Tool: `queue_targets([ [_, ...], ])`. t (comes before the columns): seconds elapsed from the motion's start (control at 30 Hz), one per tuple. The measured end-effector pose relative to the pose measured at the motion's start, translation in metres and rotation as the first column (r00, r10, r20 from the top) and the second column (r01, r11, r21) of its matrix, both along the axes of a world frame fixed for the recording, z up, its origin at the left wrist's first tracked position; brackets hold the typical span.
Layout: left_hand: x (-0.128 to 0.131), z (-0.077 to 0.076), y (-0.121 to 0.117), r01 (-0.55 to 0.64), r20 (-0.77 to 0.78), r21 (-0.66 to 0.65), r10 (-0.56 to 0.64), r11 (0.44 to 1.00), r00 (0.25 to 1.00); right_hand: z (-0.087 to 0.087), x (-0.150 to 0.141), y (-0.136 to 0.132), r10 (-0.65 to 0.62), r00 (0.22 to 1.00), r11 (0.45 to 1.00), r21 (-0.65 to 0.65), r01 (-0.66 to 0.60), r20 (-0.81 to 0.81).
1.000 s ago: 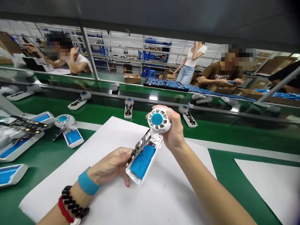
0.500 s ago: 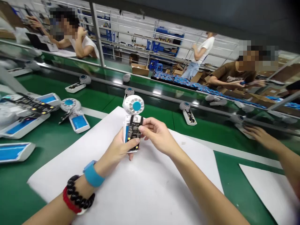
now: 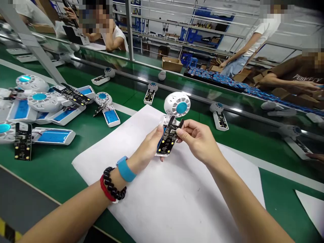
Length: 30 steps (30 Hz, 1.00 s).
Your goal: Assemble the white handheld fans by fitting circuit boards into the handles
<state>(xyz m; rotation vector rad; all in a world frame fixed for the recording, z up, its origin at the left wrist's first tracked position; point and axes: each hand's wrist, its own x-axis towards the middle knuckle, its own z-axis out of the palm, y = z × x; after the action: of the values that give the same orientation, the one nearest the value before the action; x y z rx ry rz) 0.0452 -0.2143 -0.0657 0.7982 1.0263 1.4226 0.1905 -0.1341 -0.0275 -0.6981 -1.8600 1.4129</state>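
Observation:
Above the white paper (image 3: 162, 189) I hold a small white handheld fan (image 3: 174, 104), its round head with a blue centre pointing up and its handle opened. My left hand (image 3: 148, 145) is wrapped round the handle from the left, thumb along its edge. A black circuit board (image 3: 168, 140) with yellow-white squares lies tilted over the handle, partly covering a blue part inside. My right hand (image 3: 194, 136) pinches the board's upper right edge between thumb and fingers. The fingers behind the handle are mostly hidden.
Several opened fans with blue-filled handles (image 3: 54, 136) are piled on the green table at left. Beyond the paper, more fans (image 3: 220, 116) lie along the line. People sit and stand across it, and a co-worker's hand (image 3: 315, 156) touches a fan at far right.
The view has swung left, so the scene sits further right. My left thumb has moved off the board's lower part to the handle's edge; the board now tilts more. My right hand still pinches it.

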Motion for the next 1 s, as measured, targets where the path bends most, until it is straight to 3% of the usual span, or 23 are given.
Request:
queue_targets([
  [0.3,-0.003,-0.005,0.003,-0.028,0.032,-0.012,0.028,1.0,0.999,-0.008,-0.006,-0.009,-0.01,0.998,0.984,0.178,0.0,0.055],
  [0.5,-0.008,-0.007,-0.007,-0.104,-0.112,0.161,0.123,0.982,0.986,-0.01,-0.004,-0.017,0.083,0.992,0.927,0.359,-0.112,0.096],
  [0.57,-0.008,-0.002,-0.013,-0.114,-0.156,0.232,0.153,0.966,0.976,-0.009,-0.001,-0.018,0.148,0.987,0.885,0.438,-0.158,0.059],
  [0.63,-0.008,0.003,-0.017,-0.098,-0.195,0.289,0.158,0.952,0.968,-0.007,0.003,-0.017,0.22,0.975,0.805,0.557,-0.202,0.037],
  [0.7,-0.008,0.006,-0.019,-0.064,-0.239,0.321,0.146,0.945,0.96,-0.003,0.006,-0.016,0.277,0.956,0.701,0.661,-0.268,0.094],
  [0.77,-0.009,0.008,-0.02,-0.043,-0.277,0.335,0.142,0.941,0.95,0.0,0.008,-0.014,0.277,0.946,0.643,0.699,-0.314,0.17],
  [0.93,-0.012,0.009,-0.018,-0.082,-0.345,0.378,0.223,0.922,0.912,0.0,0.006,-0.018,0.203,0.971,0.697,0.678,-0.234,0.126],
  [1.0,-0.013,0.007,-0.017,-0.104,-0.374,0.395,0.263,0.913,0.889,-0.002,0.003,-0.022,0.195,0.976,0.755,0.62,-0.214,0.1],
])
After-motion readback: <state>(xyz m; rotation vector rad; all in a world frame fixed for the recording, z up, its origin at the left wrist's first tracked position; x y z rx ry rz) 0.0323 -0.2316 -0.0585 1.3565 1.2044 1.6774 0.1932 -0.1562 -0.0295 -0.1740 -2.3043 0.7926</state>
